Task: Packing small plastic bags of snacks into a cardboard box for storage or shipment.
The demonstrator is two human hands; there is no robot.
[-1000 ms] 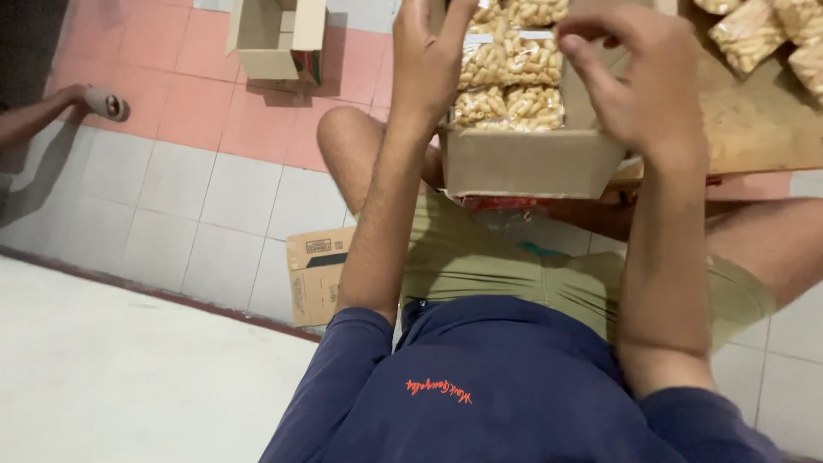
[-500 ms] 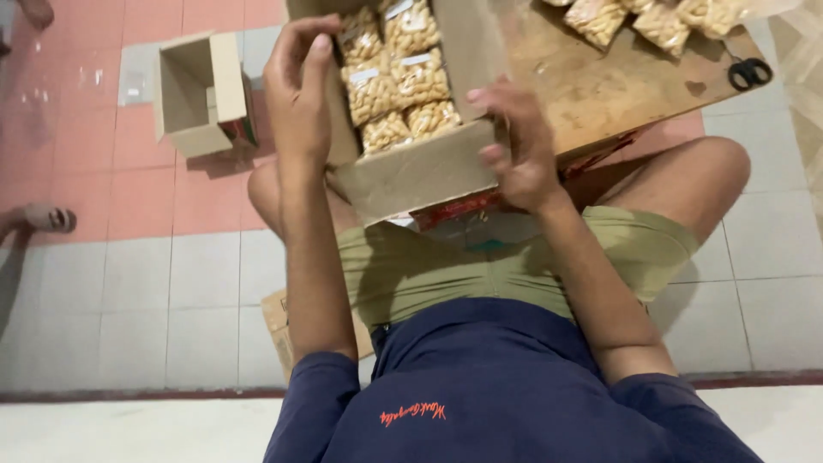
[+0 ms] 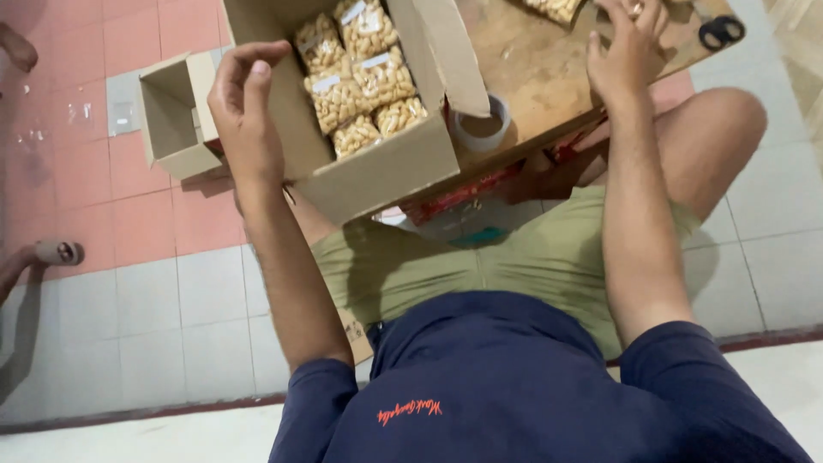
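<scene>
Carton [image 3: 377,176] beside left hand [image 3: 244,111]

An open cardboard box [image 3: 377,176] of bagged snacks [image 3: 360,73] was steadied by the left hand [image 3: 244,107]; the right hand [image 3: 626,51] was raised over the wooden board [image 3: 531,60] — apparently empty — beyond a tape roll [image 3: 480,130].

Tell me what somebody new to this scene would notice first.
Most striking is the open cardboard box at top centre, packed with clear bags of pale snacks. The left hand rests against its left wall, while the right hand reaches over the wooden board to the right, where a tape roll sits beside the box. A smaller empty carton stands on the tiled floor at left.
</scene>
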